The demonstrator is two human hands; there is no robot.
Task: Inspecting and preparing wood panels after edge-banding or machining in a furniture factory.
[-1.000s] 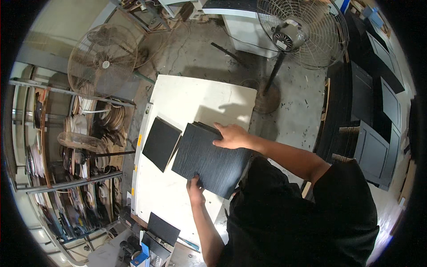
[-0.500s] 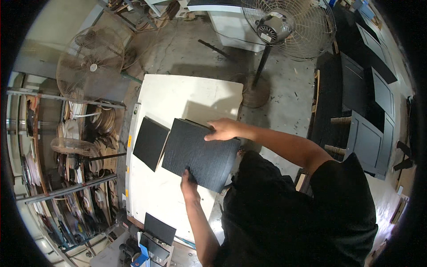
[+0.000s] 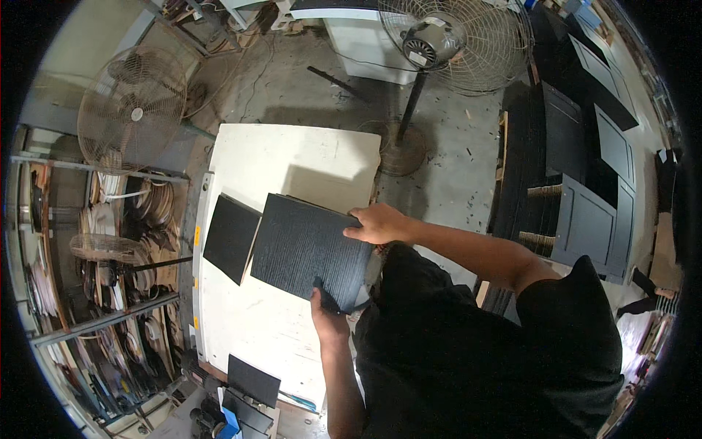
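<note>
A dark wood-grain panel (image 3: 303,245), black and rectangular, lies over the white tabletop (image 3: 252,314), a stack edge or second board showing under its far side. My left hand (image 3: 330,325) grips its near edge, thumb on top and fingers hidden beneath. At the far right corner my right hand (image 3: 380,223) is closed round the edge, thumb lying on the top face. Just left of it, a smaller black panel (image 3: 232,238) rests on the table, very near the larger one.
Pedestal fans stand beyond the table, one at the right (image 3: 439,51) and one at the left (image 3: 135,110). A rack of edging rolls (image 3: 139,241) lines the left side. Stacked grey cabinet doors (image 3: 589,219) lie at right. Small black boards (image 3: 252,380) sit near the front edge.
Both hands have slid rightward along the large panel, toward its right end. The view has shifted slightly; the smaller panel stays in its place on the table.
</note>
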